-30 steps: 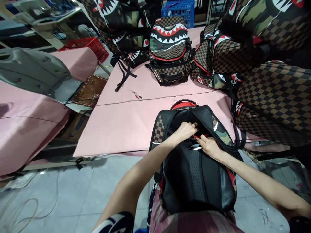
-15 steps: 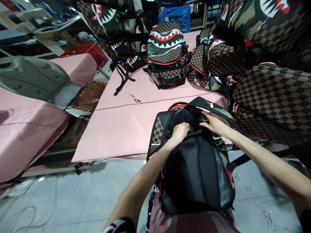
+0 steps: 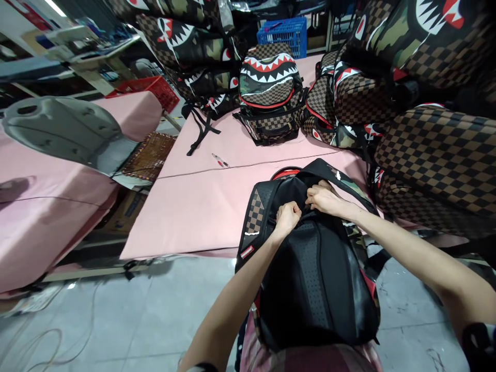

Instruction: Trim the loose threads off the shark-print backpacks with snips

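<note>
A backpack (image 3: 310, 289) with a black padded back panel leans against the pink table's edge, by my lap. Its top lies open, showing loose black fabric. My left hand (image 3: 288, 217) is closed, pinching this black fabric near the top of the panel. Just to the right of it, my right hand (image 3: 323, 199) bends over the opening with curled fingers; what they grip is hidden. A checked shoulder strap (image 3: 254, 214) lies left of my left hand. Camouflage fabric and a red-lined edge show beyond the opening.
Shark-mouth backpacks stand on the table, one in the middle (image 3: 269, 88), others stacked left (image 3: 194, 46) and right (image 3: 434, 160). Small snips (image 3: 220, 160) lie on the pink table (image 3: 186, 212). A grey chair (image 3: 70, 126), red crate (image 3: 163, 93) and blue crate (image 3: 282, 36) are around.
My right hand has moved left, closer to my left hand, and its fingers have curled over. A dark shiny object seen in it before is now hidden. My left hand still pinches the fabric.
</note>
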`<state>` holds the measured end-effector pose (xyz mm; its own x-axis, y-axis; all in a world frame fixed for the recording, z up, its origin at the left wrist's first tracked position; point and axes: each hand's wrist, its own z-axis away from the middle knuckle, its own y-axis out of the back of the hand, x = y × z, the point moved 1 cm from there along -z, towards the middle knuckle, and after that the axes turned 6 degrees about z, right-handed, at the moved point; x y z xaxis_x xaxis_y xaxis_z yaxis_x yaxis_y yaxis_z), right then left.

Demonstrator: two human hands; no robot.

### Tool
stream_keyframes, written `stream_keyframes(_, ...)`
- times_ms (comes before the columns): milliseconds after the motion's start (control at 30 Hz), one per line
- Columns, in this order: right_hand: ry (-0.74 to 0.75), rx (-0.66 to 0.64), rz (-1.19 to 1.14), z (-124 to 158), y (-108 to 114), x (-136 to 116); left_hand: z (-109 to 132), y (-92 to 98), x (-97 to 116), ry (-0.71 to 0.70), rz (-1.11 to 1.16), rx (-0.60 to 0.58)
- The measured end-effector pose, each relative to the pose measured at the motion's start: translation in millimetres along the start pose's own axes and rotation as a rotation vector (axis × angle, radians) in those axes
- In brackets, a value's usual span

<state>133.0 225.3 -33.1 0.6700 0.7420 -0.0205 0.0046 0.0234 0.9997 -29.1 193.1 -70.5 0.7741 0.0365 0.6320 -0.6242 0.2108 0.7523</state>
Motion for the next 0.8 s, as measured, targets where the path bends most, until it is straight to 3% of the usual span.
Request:
stream_keyframes(300,0.101,-0.012,0.124,-7,-2,-9,-4,0.9,1,-0.058,0.032,0.016)
stream_keyframes(400,0.051,0.008,0.128,-5,-7,-6,10,7.4,7,-0.117,0.045,0.040)
stream_keyframes(467,-0.014,0.039,0.105,-2,-8,-3,29,12.8,11,-0.269,0.056,-0.007)
stream_keyframes(567,-0.070,0.061,0.052,2,-7,-2,54,21.9,11,-0.694,-0.013,-0.218)
stream_keyframes(600,-0.076,0.054,0.042,2,-7,-2,56,25.9,8,-0.779,-0.063,-0.222)
stream_keyframes(633,-0.086,0.044,0.037,2,-6,-3,54,30.3,4,-0.791,-0.120,-0.160)
stream_keyframes(733,-0.134,0.009,-0.006,3,-5,-4,38,39.9,-12,-0.559,-0.241,0.147)
stream_keyframes(800,-0.210,-0.010,-0.105,6,-5,-6,35,36.8,-24,-0.481,-0.248,0.208)
